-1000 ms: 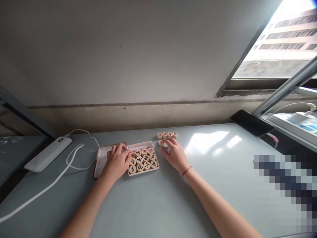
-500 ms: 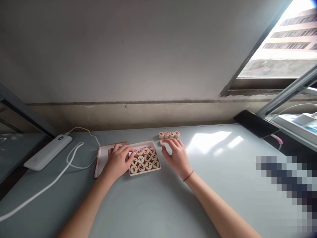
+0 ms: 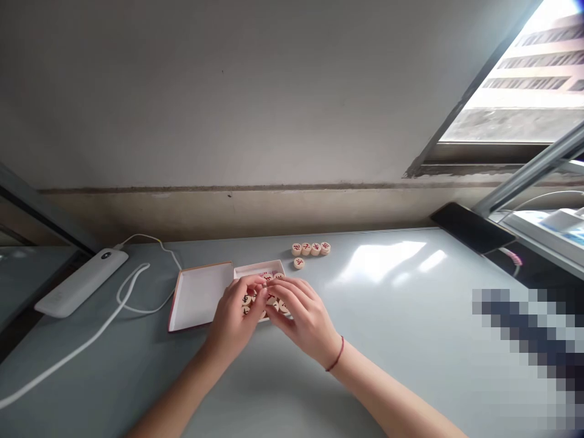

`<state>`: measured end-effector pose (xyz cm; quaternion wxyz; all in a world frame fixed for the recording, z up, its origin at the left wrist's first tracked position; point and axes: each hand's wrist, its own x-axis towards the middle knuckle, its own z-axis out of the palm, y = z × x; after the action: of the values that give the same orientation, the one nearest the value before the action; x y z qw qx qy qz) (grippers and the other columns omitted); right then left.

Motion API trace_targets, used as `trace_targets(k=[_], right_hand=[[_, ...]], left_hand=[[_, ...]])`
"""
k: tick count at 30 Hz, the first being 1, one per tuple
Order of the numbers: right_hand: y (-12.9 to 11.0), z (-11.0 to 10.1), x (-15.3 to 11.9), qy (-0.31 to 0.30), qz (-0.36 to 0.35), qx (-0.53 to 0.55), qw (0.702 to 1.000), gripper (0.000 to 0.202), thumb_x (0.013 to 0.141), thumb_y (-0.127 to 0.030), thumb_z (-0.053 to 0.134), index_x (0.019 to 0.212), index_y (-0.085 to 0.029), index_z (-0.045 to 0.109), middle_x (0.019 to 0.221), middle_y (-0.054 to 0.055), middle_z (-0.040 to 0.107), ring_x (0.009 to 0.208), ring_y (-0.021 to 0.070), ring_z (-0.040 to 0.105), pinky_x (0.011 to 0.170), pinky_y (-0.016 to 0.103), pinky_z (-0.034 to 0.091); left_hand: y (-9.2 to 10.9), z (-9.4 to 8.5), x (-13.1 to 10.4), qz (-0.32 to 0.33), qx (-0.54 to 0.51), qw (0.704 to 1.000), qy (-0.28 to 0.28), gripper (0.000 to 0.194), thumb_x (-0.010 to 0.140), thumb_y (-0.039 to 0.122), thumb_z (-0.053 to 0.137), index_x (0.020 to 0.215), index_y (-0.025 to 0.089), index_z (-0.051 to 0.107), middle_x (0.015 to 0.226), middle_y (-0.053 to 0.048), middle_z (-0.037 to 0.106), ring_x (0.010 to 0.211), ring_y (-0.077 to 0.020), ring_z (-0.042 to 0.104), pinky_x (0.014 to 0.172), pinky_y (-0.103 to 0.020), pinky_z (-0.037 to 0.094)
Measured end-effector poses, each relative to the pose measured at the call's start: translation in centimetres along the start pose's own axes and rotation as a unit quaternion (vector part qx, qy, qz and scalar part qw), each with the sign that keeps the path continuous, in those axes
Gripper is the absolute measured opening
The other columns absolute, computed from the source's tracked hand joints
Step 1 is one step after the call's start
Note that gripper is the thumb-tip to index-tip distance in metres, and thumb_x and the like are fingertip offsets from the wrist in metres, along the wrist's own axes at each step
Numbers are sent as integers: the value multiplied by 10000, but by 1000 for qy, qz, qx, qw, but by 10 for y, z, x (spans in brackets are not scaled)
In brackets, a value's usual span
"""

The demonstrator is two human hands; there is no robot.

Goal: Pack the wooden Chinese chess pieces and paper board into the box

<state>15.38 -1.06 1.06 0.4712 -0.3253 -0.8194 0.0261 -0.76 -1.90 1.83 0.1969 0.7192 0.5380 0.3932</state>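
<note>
Above the open box [image 3: 258,266] of Chinese chess pieces, my two hands meet at the fingertips. My left hand [image 3: 239,307] is closed in a pinch, apparently on a Chinese chess piece at its fingertips. The fingers of my right hand [image 3: 303,313] curl down, with a red-marked Chinese chess piece [image 3: 272,299] showing between thumb and fingers. Much of the box's contents is hidden beneath my hands. Behind the box, a single red-marked piece [image 3: 298,263] lies in front of a short row of stacked red-marked pieces [image 3: 311,249].
Left of the box lies its lid [image 3: 201,295], inside up. A white power bank [image 3: 82,283] with a white cable [image 3: 86,344] is at the far left. A dark phone-like slab [image 3: 472,227] sits at the back right corner, and a wall [image 3: 255,121] rises behind the desk.
My right hand has left the single piece behind the box and come left and nearer over the box. My left hand has moved right from the lid's edge to meet it.
</note>
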Motion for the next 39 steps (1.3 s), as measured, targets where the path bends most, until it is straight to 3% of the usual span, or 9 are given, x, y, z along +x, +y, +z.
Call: trace_targets(k=[2,8,13,17,26,31,35,39], right_hand=[[14,-3,-1,4,31,-15,999,188,882,-200,546,1069,-216,560,1009,71,690,971,208,627,835,368,512],[78,-7,-14,26,212,-103,972,120,883,-303,537,946,-219,597,940,61,698,916,236,627,758,370,516],[97,2,-23,-32,216,-126,968,104,878,-280,536,925,-218,604,924,59,699,941,238,608,788,358,494],[98,7,-24,-68,208,-164,962,142,871,-279,544,968,-199,608,889,80,684,889,245,598,776,370,479],[100,9,-24,-63,212,-181,958,184,892,-284,520,1030,-199,607,942,76,675,900,237,572,780,358,445],[75,3,-15,-48,197,-198,959,261,896,-348,512,1083,-187,596,1064,107,628,995,270,515,791,375,425],[48,5,-10,-115,179,-142,967,315,923,-417,457,1110,-191,572,910,76,650,853,223,553,728,340,414],[37,10,-12,-135,187,-119,966,334,946,-429,407,1125,-191,556,825,52,660,787,198,573,715,323,405]], left_hand=[[-2,2,0,-4,6,1000,4,191,920,347,456,1036,236,560,891,-21,634,836,-159,607,749,-275,497],[-14,-1,8,9,51,998,35,205,923,349,445,1021,232,581,911,-31,640,916,-185,583,805,-305,482],[-18,0,9,5,59,998,28,204,918,353,451,1002,231,591,921,-33,648,925,-194,576,831,-323,470],[-21,-1,10,-5,69,997,21,215,920,359,445,1010,232,594,911,-31,647,930,-198,575,838,-328,462],[-28,-3,13,10,121,992,44,249,906,327,447,1082,207,576,922,-47,653,967,-222,547,885,-363,427],[-33,-2,19,43,269,962,18,266,917,312,422,1006,227,658,999,-75,658,987,-272,504,838,-410,397],[-31,0,23,60,339,938,-40,305,920,318,430,822,229,704,993,-79,658,978,-288,492,770,-410,376],[-30,6,21,54,343,936,-55,292,921,292,438,808,220,697,971,-77,675,967,-284,504,744,-395,365]])
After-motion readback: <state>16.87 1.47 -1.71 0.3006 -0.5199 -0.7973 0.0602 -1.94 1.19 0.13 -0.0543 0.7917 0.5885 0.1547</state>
